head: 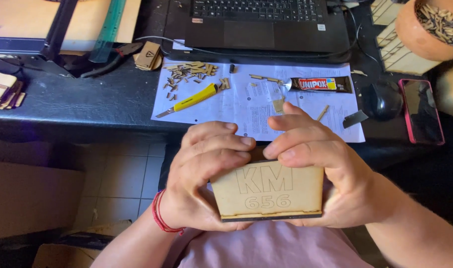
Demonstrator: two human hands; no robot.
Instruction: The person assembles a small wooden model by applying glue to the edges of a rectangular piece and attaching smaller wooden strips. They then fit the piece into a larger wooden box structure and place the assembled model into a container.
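Both my hands hold a small light-brown wooden box [273,196] with engraved characters on its near face, just in front of my chest and below the desk edge. My left hand [204,173] wraps its left side, fingers curled over the top. Gripping the right side is my right hand [318,164], its fingers meeting the left ones above the box. A red string bracelet [159,216] circles my left wrist. The box's top and inside are hidden by my fingers.
On the dark desk [87,104] lie white paper sheets [246,104] with small wood scraps, a yellow utility knife [189,101] and a glue tube [318,84]. Behind are a laptop [258,22], a mouse [383,101], a pink-cased phone [421,111], pliers [112,57] and a clay bowl [430,25] of wood bits.
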